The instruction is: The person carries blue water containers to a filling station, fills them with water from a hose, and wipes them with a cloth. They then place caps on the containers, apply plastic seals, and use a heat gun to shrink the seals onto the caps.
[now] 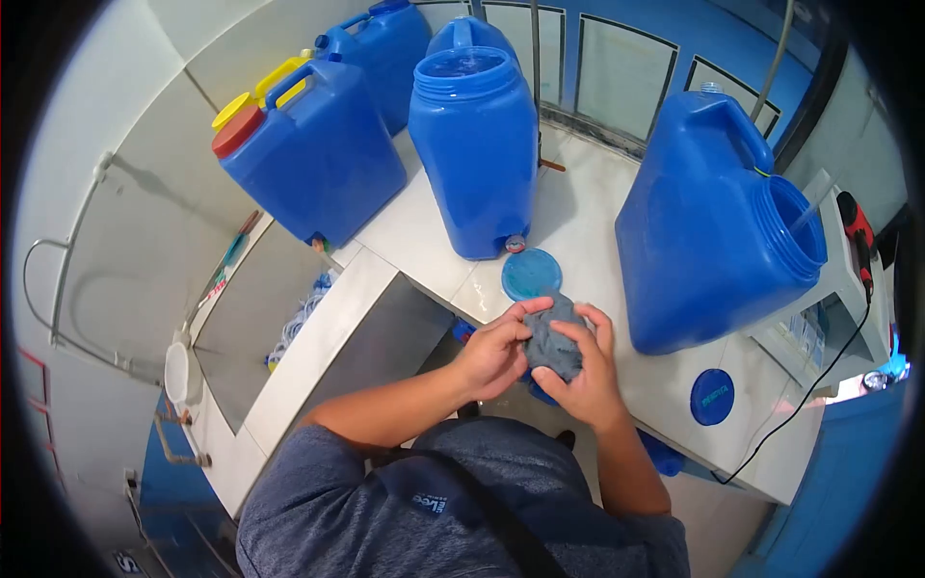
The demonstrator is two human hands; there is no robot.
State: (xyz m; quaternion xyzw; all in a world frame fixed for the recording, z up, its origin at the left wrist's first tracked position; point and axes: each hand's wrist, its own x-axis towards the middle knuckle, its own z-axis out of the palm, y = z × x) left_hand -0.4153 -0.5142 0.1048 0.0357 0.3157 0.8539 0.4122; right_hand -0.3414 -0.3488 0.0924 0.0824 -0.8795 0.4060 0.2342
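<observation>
A bunched grey cloth (553, 339) is held in front of my body, over the counter's front edge. My left hand (493, 354) grips its left side, fingers curled around it. My right hand (590, 378) is closed on the right side, with thumb and fingers pressed into the folds. Just beyond the cloth, a round blue lid (531, 274) lies on the white counter. Behind that lid stands an uncapped blue water jug (474, 159), upright, filled near its mouth, with a small spigot low on its front.
Another uncapped blue jug (689, 231) stands at right, a clear tube at its mouth. A second blue lid (712, 397) lies near a black cable (805, 400). At left are a red-capped jug (313, 154) and a sink basin (236, 356). A metal pole (536, 67) rises behind.
</observation>
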